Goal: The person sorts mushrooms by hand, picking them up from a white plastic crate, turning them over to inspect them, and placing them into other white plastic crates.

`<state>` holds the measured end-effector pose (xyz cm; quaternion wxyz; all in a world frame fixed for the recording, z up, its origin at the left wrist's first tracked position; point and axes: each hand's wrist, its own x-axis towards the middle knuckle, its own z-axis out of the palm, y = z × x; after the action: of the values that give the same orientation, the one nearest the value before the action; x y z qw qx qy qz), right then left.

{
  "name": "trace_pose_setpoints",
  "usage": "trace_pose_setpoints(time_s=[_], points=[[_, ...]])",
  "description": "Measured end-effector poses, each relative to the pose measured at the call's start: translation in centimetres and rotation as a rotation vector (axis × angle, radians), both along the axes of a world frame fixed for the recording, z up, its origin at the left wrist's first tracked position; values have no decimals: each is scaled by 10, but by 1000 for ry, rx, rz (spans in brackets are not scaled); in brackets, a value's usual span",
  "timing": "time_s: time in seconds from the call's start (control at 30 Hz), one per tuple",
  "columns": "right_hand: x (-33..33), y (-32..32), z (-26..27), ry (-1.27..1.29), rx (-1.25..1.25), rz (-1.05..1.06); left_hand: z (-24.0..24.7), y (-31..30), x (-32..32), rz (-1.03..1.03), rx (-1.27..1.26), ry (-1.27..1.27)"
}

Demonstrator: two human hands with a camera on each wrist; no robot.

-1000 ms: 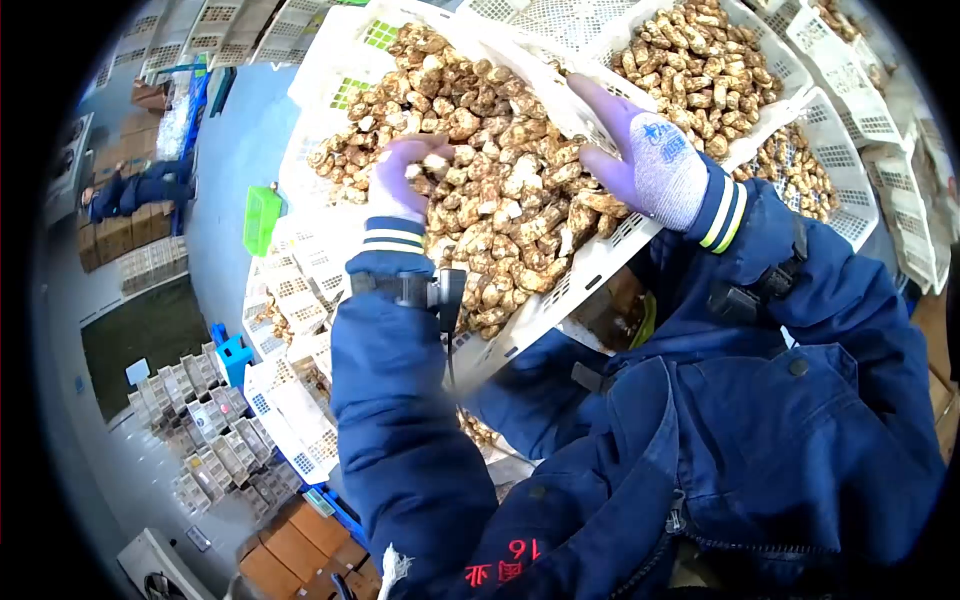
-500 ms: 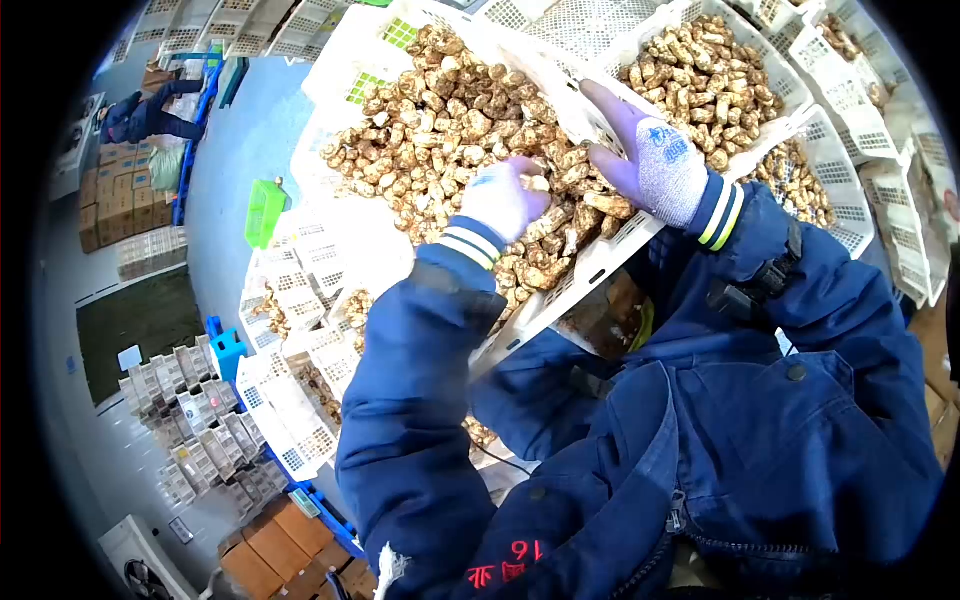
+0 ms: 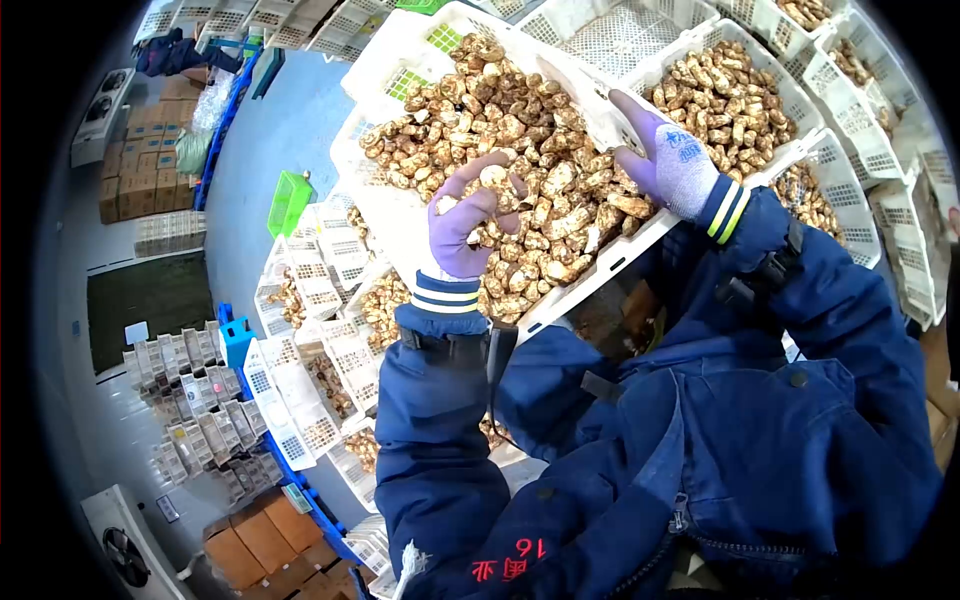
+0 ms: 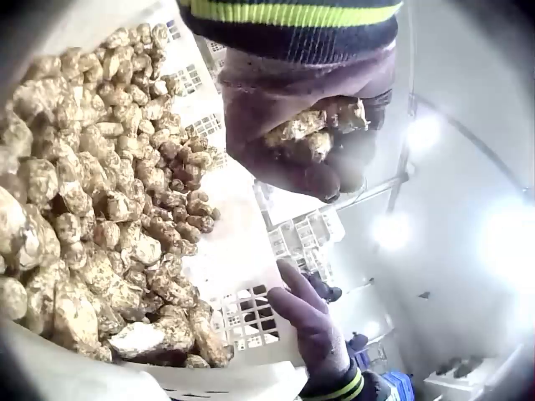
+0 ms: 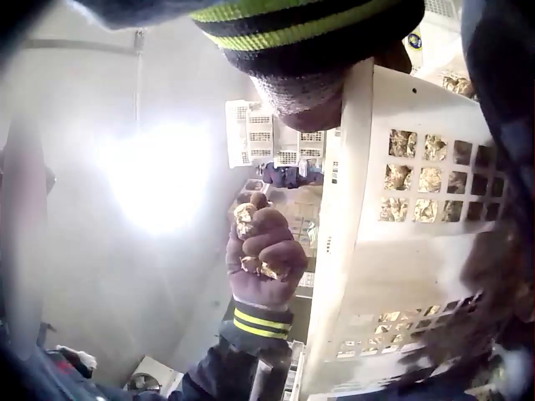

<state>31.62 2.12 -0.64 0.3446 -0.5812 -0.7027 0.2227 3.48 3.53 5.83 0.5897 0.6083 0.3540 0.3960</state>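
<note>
Brown-and-cream mushrooms (image 3: 560,180) are heaped in a white perforated plastic crate (image 3: 575,300) tilted before the body. My left hand (image 3: 462,228), in a purple-coated glove, is raised over the heap's near left part. Its curled fingers hold several mushrooms (image 4: 299,127), seen against the palm in the left wrist view; one pale cap shows at the fingertips in the right wrist view. At the crate's right corner is my right hand (image 3: 682,168), gloved alike, its thumb and fingers spread and fairly straight along the rim. Part of that hand is hidden behind the cuff in the right wrist view.
A second crate of mushrooms (image 3: 725,95) stands at the right. More white crates (image 3: 300,290) are stacked at the left, near a green basket (image 3: 290,203) on the blue floor. Cardboard boxes (image 3: 262,540) lie lower left. Another person (image 3: 180,55) is far off, upper left.
My left hand went from the left side of the heap to its middle, then back left, and now holds mushrooms up. The right hand stays at the crate's corner while the view shifts.
</note>
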Motion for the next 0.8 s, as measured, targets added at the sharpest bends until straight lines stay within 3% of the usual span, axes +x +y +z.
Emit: trace_pose_setpoints(time_s=[0.03, 0.1, 0.17, 0.27, 0.3, 0.37, 0.4, 0.47, 0.5, 0.57, 0.6, 0.63, 0.67, 0.73, 0.8], points=[[0, 0, 0, 8, 7, 1, 5, -2, 2, 5, 67, 33], [0, -1, 2, 11, 18, -5, 2, -2, -3, 65, -168, -85], [0, 2, -9, 7, 82, -17, 2, 6, -4, 28, -7, 142], [1, 5, -10, 83, 12, -6, 60, 0, 57, 7, -212, 21], [0, 4, -13, 85, 101, -27, 72, -1, 80, -125, -114, 94], [9, -1, -5, 79, -8, 119, 94, -3, 127, -373, 110, 202], [7, -1, -5, 111, -1, 76, 103, -9, 147, -270, 28, 105], [3, 0, -4, 178, 17, -9, 83, 20, 140, -198, 270, 115], [2, 0, -6, 139, 78, -27, 68, 34, 122, -130, 199, 210], [0, 1, -12, 94, 78, -53, 47, 46, 85, -44, 83, 707], [-1, -1, -7, 96, 82, -62, 10, 53, 62, -91, 398, 799], [-1, -1, -3, 110, 37, -60, -15, 51, 50, -126, 201, 985], [-2, -1, -3, 120, -9, -60, -17, 40, 57, -205, 296, 1105], [-2, 0, -9, 122, 28, -57, -57, 36, 63, -302, 600, 1017], [0, -3, 0, 141, -19, -59, -78, 35, 86, -291, 611, 1197]])
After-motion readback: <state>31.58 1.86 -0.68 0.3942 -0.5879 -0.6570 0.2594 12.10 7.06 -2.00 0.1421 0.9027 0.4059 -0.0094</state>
